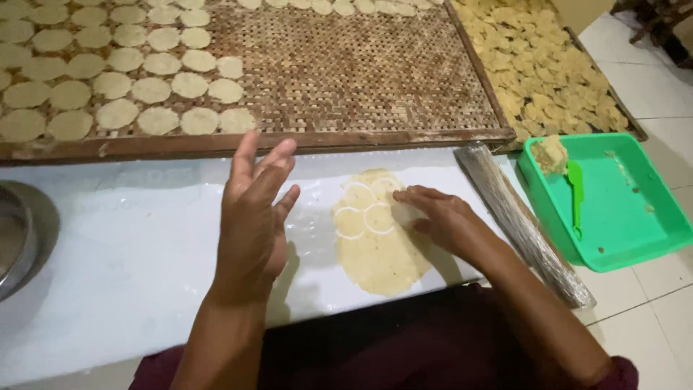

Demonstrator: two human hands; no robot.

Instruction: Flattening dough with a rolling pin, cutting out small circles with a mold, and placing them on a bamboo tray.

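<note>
A flat oval sheet of pale dough (379, 249) lies on the white plastic-covered board (130, 245); several round outlines are cut into its far end. My right hand (437, 217) rests on the sheet's right edge, fingertips pressing at one cut round. Whether it holds a cutter is hidden. My left hand (253, 213) hovers left of the dough, fingers spread, holding nothing.
A woven bamboo tray (346, 79) beyond the board carries rows of cut dough rounds (119, 79) on its left half. A wrapped rolling pin (523, 224) lies at right, beside a green tub (613, 209) with a dough lump and spatula. Second tray of pieces (548, 65) far right. Metal bowl (14, 238) at left.
</note>
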